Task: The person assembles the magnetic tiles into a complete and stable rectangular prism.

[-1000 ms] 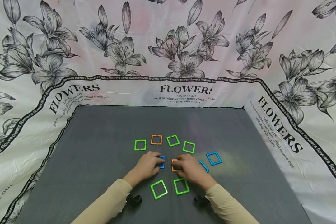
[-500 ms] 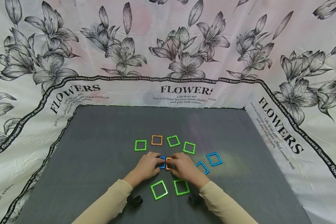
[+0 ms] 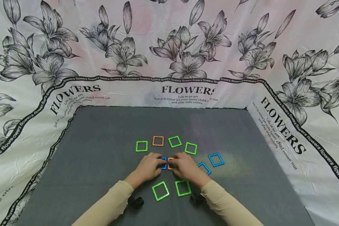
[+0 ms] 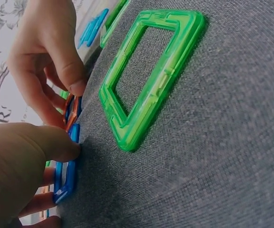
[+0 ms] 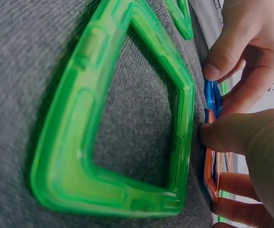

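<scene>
My left hand (image 3: 147, 166) pinches a blue square magnetic tile (image 4: 71, 179) between thumb and fingers, low over the grey cloth. Opposite it, my right hand (image 3: 187, 166) grips an orange square tile (image 5: 208, 166) the same way. The two tiles stand edge to edge in the middle, fingertips of both hands almost meeting over them. A dark blue edge shows along the orange tile in the right wrist view. My fingers hide much of both tiles. Nearer to me lie two green square tiles, a left one (image 3: 154, 194) and a right one (image 3: 183, 195).
Beyond my hands lie a green tile (image 3: 141, 141), an orange tile (image 3: 158, 137) and two more green tiles. Two blue tiles (image 3: 213, 154) lie to the right. A white flower-print sheet (image 3: 186, 94) rises behind the grey cloth (image 3: 101, 131).
My right hand has moved left with the orange tile, up to the blue tile, uncovering more of the blue tile at right. The left hand has stayed in place.
</scene>
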Demonstrator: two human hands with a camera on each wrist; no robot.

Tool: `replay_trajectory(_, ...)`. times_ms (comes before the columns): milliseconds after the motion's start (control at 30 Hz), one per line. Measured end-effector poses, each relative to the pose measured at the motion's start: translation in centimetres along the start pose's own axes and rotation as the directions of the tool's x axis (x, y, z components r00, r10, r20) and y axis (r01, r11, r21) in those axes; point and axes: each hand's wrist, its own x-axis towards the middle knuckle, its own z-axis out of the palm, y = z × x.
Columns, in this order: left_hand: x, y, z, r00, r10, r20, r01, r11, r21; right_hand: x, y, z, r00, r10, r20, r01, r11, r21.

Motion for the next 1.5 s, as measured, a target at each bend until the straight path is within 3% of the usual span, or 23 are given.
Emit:
replay_trajectory(600,-0.03,0.17,0.51,0.998,-0.001,-0.067,0.002,1.000,0.023,0.24,0.15,-0.02,0.999,-0.034,-0.026,0.034,0.999,0.010)
replay_trajectory(1500,-0.36,0.48,0.40,0.997,-0.063,-0.052,0.063,0.998,-0.006,-0.17,-0.15,0.68,0.999,-0.001,-0.041,0.001,1.000,0.010)
